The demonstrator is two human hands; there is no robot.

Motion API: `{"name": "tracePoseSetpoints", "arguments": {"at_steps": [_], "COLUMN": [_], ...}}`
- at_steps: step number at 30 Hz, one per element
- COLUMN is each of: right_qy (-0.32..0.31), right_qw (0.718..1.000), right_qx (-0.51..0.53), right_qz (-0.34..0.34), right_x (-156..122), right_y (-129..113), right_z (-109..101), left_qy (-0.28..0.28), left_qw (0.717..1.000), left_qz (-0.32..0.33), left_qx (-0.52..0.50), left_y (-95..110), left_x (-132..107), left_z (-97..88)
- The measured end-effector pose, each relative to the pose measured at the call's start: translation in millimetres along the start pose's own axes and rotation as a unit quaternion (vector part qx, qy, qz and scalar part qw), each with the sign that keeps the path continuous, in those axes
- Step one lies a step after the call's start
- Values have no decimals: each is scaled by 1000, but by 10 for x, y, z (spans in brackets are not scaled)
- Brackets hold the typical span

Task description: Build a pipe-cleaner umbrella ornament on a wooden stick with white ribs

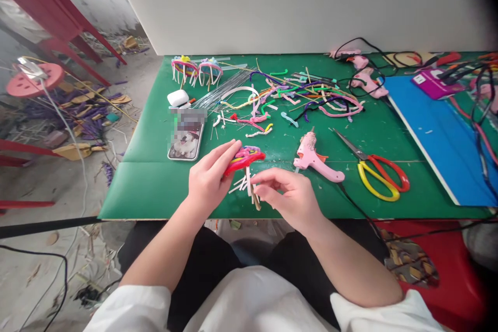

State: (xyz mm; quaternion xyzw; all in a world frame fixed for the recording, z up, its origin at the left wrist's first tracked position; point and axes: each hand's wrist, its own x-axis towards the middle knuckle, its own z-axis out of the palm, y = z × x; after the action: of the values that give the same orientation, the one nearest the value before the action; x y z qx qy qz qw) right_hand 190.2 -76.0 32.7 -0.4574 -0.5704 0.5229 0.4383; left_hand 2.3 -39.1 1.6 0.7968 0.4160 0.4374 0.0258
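My left hand (pixel 213 174) grips the red-rimmed top of a pipe-cleaner craft (pixel 246 158), with pink, purple and yellow curls on it. White strips (pixel 244 182) and a brown stick (pixel 256 202) hang below the top. My right hand (pixel 290 194) is closed in a pinch at one of the white strips, just right of the stick; the exact contact at the fingertips is hard to make out. To its right lie a pink hot glue gun (pixel 317 161) and scissors (pixel 373 166) with yellow and orange handles. Left of my left hand rests a phone (pixel 184 140).
Two similar crafts (pixel 196 71) stand at the back left of the green table (pixel 140 181). A white earbud case (pixel 178 98), thin wires (pixel 225 88) and tangled pipe cleaners (pixel 303 96) lie across the middle. A blue board (pixel 431 150) and black cables (pixel 484 129) occupy the right.
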Motion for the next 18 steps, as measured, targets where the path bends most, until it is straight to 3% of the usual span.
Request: {"name": "tracePoseSetpoints", "arguments": {"at_steps": [18], "right_qy": [4], "right_qw": [997], "right_qx": [60], "right_qz": [53], "right_x": [48], "right_y": [-21], "right_z": [41], "left_qy": [-21], "left_qw": [999], "left_qz": [28], "left_qx": [37], "left_y": [66], "left_x": [-29], "left_z": [33]}}
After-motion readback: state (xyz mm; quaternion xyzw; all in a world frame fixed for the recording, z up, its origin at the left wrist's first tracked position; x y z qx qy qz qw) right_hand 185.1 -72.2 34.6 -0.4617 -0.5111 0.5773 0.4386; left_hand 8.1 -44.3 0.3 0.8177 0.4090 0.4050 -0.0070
